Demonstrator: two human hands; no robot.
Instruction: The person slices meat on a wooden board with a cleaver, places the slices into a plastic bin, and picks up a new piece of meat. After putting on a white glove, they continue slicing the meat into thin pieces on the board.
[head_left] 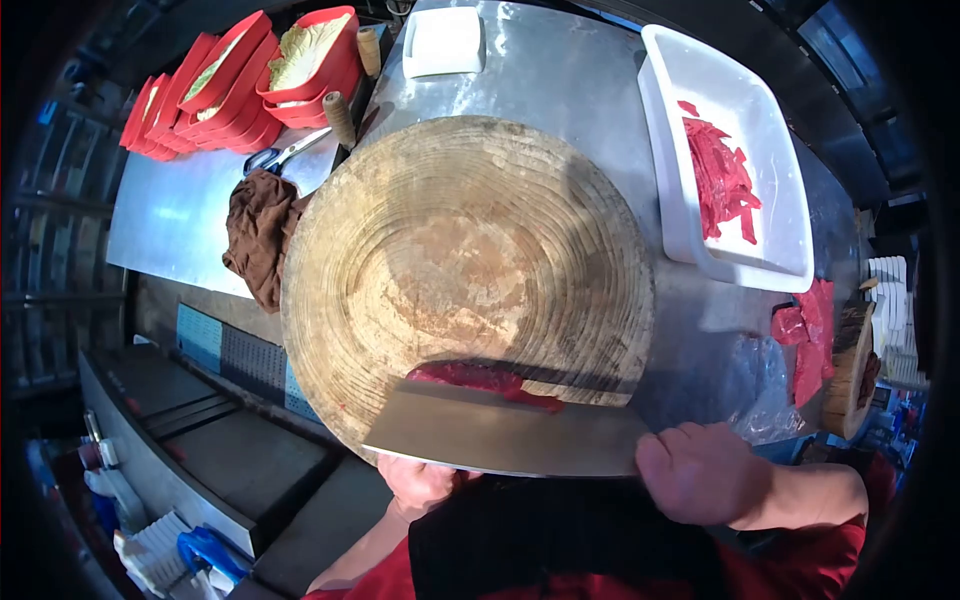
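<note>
My right hand (702, 474) is closed around the handle of a broad cleaver (505, 436), its blade lying across the near edge of the round wooden chopping block (460, 260). Just beyond the blade, a piece of raw red meat (460, 375) rests on the block, partly covered by the steel. My left hand (422, 484) is at the block's near rim, below the left end of the blade. The blade hides its fingers, so what they touch cannot be made out.
At the right, a white tub (785, 215) contains strips of red meat (722, 180). More meat (808, 335) lies near clear plastic (745, 385). A brown cloth (260, 235), scissors (290, 150) and red baskets (235, 85) with leaves are at the left; a white container (443, 42) stands behind.
</note>
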